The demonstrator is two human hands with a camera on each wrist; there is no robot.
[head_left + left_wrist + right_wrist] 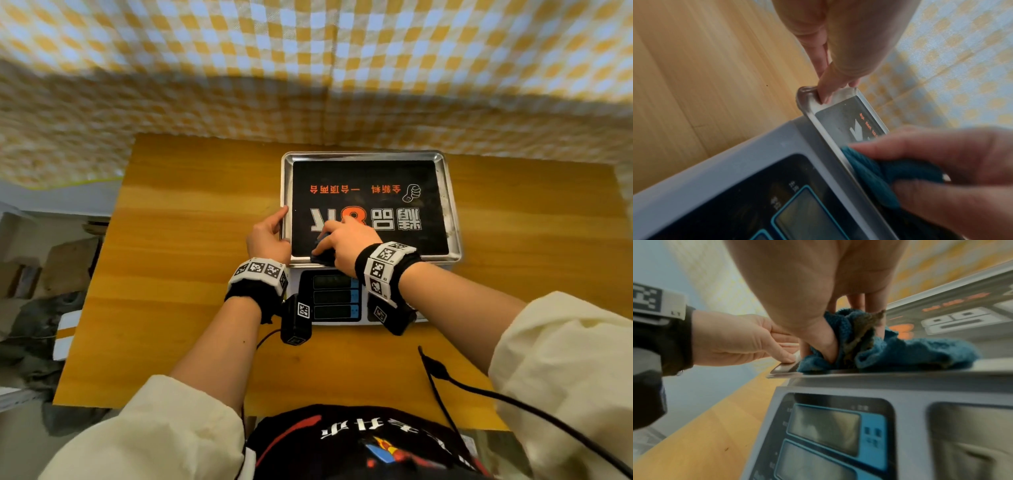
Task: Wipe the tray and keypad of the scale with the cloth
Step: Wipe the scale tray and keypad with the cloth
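A grey scale point(337, 297) stands on the wooden table with its steel tray point(452, 205) on top; a black sticker with red and white print covers the tray's floor. My right hand point(346, 240) grips a crumpled blue cloth point(322, 255) and presses it onto the tray's near left corner. The right wrist view shows the cloth point(900, 352) bunched under the fingers and lying over the tray's front rim point(783, 368). My left hand point(269, 236) holds the tray's left rim point(812, 104), thumb on top. The right wrist camera hides the keypad in the head view.
The wooden table point(188, 274) has bare room left, right and in front of the scale. A yellow and blue checked cloth point(308, 68) hangs behind. A black cable point(479, 390) trails across the table's near right edge. Boxes and clutter point(41, 274) lie on the floor at the left.
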